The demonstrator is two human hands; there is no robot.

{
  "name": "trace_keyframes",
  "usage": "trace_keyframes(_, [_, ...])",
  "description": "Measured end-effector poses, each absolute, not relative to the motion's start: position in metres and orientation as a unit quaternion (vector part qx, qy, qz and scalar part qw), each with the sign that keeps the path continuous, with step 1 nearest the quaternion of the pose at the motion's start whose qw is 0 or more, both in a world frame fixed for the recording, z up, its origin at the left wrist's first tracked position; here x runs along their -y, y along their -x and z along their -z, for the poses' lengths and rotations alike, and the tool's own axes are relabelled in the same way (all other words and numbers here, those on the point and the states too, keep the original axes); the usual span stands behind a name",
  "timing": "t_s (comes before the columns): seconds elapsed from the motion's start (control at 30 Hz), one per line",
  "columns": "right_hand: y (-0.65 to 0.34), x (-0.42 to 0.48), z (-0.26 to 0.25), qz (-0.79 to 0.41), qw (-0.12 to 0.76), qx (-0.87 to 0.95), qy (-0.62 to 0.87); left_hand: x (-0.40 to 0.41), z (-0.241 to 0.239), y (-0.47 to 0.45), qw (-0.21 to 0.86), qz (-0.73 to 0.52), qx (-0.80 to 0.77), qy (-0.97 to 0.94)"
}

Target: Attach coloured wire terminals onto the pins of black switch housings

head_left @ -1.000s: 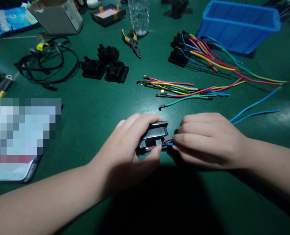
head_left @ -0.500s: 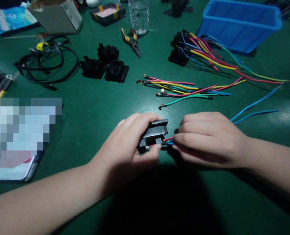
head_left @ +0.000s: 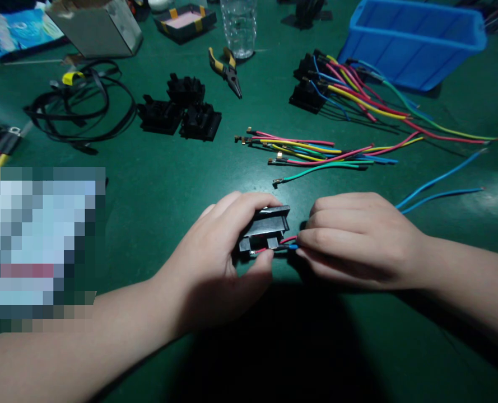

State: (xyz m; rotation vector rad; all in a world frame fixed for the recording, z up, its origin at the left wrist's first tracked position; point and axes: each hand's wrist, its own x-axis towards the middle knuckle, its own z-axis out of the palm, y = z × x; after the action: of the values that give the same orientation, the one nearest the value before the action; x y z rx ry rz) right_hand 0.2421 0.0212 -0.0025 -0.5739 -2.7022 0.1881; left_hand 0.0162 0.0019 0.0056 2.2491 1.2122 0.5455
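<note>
"When you look from the left, what comes first near the hands?"

"Three black housings [head_left: 199,124] stand close together on the green table [head_left: 156,184]."

"And the left hand?"

"The left hand [head_left: 219,246] is half closed, clamped on a black block [head_left: 268,225]. Its fingers bend over the far side, and the thumb presses at the lower edge. This block is at the middle of the table, between both hands; if it touches the surface, I cannot tell."

"What is beyond it?"

"Behind the block, and reaching to the right, lie many loose wires [head_left: 316,148]. From the right end of the block, a red wire [head_left: 289,239] and a blue wire [head_left: 292,246] go to the other hand."

"How is that one?"

"The right hand [head_left: 358,240] is nearly closed, with fingers curled, and its fingertips pinch these two wires. The hands are apart, but near each other."

"And farthest to the right?"

"Two blue leads [head_left: 454,192] extend from behind the right hand. Whether they belong to the pinched wire, I cannot tell."
</note>
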Motion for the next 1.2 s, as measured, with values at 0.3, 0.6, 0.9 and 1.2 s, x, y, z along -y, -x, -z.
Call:
trace_keyframes(0.3, [-0.2435, -0.0203, 0.0042, -0.058, 0.186, 0.96, 0.2, -0.0032, -0.0056, -0.0172, 0.265, -0.199, -0.455, -0.827])
trace_keyframes(0.6, [-0.2415, -0.0211, 0.0029, -0.052, 0.194, 0.96, 0.195, -0.0032, -0.0079, -0.0196, 0.275, -0.212, -0.466, -0.814])
trace_keyframes(0.9, [-0.2413, -0.0203, 0.0047, -0.059, 0.2, 0.956, 0.207, -0.003, -0.009, -0.0182, 0.298, -0.198, -0.491, -0.794])
trace_keyframes(1.2, [-0.241, -0.0213, 0.0022, -0.064, 0.2, 0.955, 0.209, -0.0028, -0.0073, -0.019, 0.296, -0.199, -0.497, -0.791])
